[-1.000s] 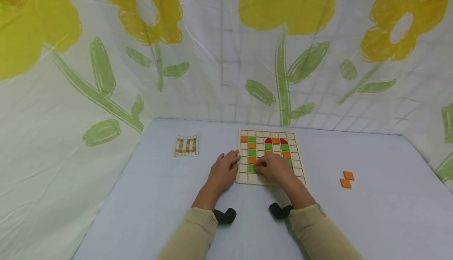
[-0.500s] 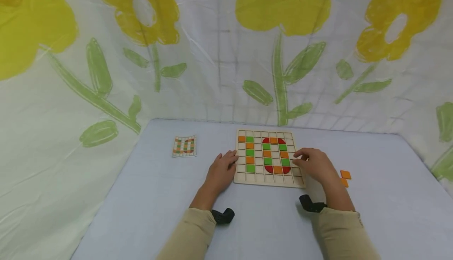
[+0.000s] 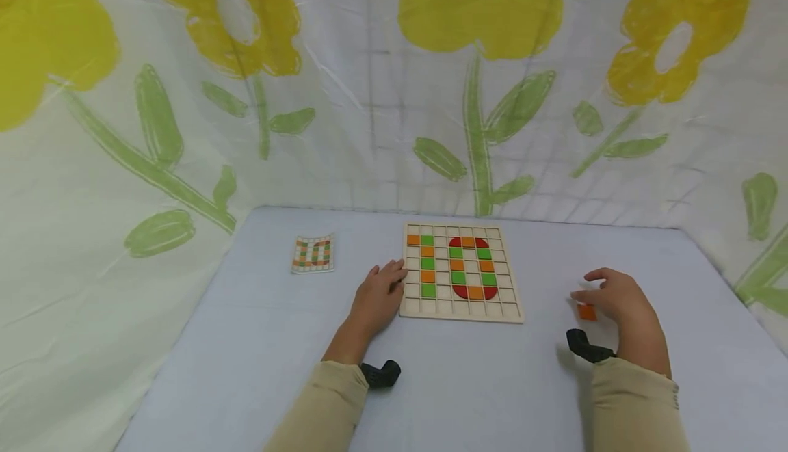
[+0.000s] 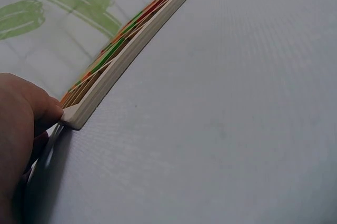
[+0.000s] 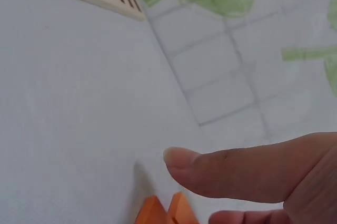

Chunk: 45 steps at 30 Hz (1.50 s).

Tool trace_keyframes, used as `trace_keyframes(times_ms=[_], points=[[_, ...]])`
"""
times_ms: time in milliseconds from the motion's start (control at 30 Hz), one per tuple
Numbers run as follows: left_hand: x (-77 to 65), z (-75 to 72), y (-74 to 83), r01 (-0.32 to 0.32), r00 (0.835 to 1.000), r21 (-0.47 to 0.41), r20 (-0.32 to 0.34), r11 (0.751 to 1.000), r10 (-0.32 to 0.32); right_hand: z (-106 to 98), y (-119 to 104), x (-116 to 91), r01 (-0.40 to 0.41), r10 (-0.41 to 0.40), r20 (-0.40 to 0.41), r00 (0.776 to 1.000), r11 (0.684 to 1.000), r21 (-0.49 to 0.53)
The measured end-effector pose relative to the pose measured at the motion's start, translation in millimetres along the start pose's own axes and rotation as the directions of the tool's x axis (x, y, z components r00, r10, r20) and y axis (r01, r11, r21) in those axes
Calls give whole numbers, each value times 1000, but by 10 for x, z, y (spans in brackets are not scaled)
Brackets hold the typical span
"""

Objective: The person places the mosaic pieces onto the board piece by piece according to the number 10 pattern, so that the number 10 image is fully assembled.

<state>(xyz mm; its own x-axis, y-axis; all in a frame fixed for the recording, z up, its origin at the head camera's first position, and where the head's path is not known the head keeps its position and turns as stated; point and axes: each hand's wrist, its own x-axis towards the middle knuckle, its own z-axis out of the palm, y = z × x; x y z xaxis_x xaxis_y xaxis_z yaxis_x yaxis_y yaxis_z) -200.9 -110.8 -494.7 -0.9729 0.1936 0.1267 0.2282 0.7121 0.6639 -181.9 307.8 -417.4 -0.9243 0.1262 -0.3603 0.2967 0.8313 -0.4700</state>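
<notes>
A wooden grid board (image 3: 412, 307) lies on the table, its orange, green and red tiles laid out as the number 10. My left hand (image 3: 375, 295) rests at its left edge, fingers loosely extended; in the left wrist view the thumb (image 4: 47, 109) is right at the board's corner. Off to the right, my right hand (image 3: 624, 301) hovers over the loose orange tiles (image 3: 587, 312), thumb and fingers apart and nothing between them. Two of these tiles (image 5: 151, 213) show below the thumb (image 5: 226, 174) in the right wrist view, partly cut off by the frame.
Left of the board lies a small printed card (image 3: 312, 254) with a similar coloured grid pattern. A white cloth with yellow flowers (image 3: 480, 7) hangs behind the table (image 3: 455, 383). Each wrist wears a black camera mount (image 3: 382, 374).
My right hand has left the board's 0 and moved right to the loose orange tiles, uncovering the pattern. My left hand has stayed at the board's edge; the head view has shifted slightly.
</notes>
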Motion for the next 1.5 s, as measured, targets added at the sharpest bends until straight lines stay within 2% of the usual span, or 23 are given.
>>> trace_keyframes(times_ms=[200,500,700,800,933,1200,1500], points=[[13,9,-31,8,1000,11,-3,1000,-8,65,47,70,16,-16,7,1000,999,38],[25,-4,-16,-4,1000,16,-12,1000,4,178,-64,133,90,-90,6,996,995,31],[33,-6,-21,-19,1000,38,-17,999,19,271,-167,162,150,-148,-61,987,988,36],[35,-3,-32,-32,999,41,-24,999,33,346,-286,199,208,-202,-115,973,977,50],[34,-1,-36,-23,1000,31,-16,999,23,414,-486,202,256,-245,-140,959,964,68],[36,5,-30,-8,1000,21,3,1000,8,543,-806,123,312,-292,-136,947,935,168],[33,7,-10,-3,1000,9,5,1000,3,921,-1280,76,445,-437,-87,895,887,124]])
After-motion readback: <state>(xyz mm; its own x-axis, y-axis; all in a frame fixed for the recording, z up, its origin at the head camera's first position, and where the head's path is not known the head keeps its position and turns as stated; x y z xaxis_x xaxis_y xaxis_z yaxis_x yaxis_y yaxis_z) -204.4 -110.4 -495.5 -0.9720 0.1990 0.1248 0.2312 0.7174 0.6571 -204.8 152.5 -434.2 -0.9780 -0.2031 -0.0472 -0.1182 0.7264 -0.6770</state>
